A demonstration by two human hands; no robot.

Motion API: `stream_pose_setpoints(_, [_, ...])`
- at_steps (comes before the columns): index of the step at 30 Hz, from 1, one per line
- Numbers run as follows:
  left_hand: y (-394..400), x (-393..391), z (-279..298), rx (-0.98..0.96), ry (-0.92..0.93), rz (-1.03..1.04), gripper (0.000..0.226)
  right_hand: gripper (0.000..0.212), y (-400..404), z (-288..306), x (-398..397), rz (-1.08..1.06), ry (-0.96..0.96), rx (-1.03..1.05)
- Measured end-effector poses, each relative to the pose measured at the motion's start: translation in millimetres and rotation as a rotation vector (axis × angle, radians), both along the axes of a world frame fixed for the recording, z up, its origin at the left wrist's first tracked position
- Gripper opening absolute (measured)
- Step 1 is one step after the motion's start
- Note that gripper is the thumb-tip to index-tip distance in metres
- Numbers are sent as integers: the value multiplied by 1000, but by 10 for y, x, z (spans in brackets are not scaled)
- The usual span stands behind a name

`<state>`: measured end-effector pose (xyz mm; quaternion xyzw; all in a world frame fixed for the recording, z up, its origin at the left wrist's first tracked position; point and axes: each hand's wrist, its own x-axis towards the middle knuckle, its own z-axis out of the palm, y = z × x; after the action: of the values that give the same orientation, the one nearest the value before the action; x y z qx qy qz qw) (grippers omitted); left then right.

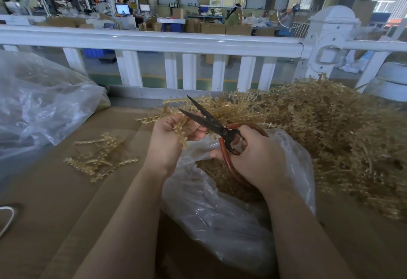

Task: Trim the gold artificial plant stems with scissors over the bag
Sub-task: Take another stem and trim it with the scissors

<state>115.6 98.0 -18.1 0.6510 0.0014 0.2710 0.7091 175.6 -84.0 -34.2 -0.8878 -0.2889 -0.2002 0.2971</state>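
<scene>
The left hand (174, 134) pinched a gold stem (179, 132) above the bag (220, 212); its long axis ran near-to-far; the right hand (253, 155) gripped the scissors (211, 122) just right of it, blades parted, pointing far-left across the stem.

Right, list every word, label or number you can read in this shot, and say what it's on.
None can be read.
Yellow sign by the far monitors: marks too small and blurred.
Green-and-white sign on the back wall: a symbol only, too small to make out.
Scissors, bag, gold stems: no print visible.
</scene>
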Motion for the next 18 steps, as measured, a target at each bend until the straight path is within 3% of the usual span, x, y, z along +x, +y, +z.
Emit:
stream_pose_setpoints(5, [-3, -11, 3, 12, 7, -4, 33, 66, 9, -6, -23, -8, -14, 22])
stream_pose_setpoints(18, [-30, 13, 10, -11, 5, 8, 22, 77, 12, -21, -9, -9, -31, 60])
